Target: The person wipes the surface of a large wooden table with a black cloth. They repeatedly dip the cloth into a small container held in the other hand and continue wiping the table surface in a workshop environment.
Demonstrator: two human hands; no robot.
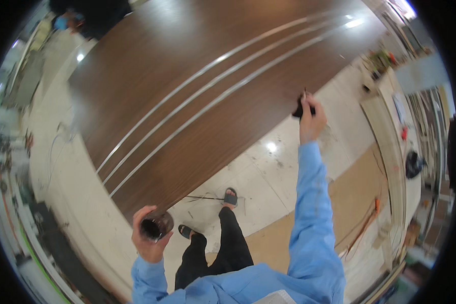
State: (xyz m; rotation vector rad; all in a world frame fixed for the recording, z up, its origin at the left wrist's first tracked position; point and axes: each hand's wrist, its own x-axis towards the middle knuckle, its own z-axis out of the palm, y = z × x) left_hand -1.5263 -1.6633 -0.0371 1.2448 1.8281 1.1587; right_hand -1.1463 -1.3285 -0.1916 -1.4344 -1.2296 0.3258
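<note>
My left hand [148,248] is wrapped round a clear cup [162,223] with something dark inside, close to the near left corner of a large dark brown wood-grain panel [147,66]. Out over the panel's near edge, on the right, my right hand [313,125] pinches a small dark cloth-like piece [298,110]. A thin slim item [305,93] pokes up from the same fingers; its kind is too small to make out. Three pale, shiny strips [202,106] run lengthwise along the panel, apart from both hands.
Below the panel lies a pale tiled floor [266,177] with a brown sheet [273,228] on it. An orange-handled tool [376,205] and a cord lie to the right. Long boards [382,137] and a black bag [414,164] stand further right. My sandalled feet are near the panel's edge.
</note>
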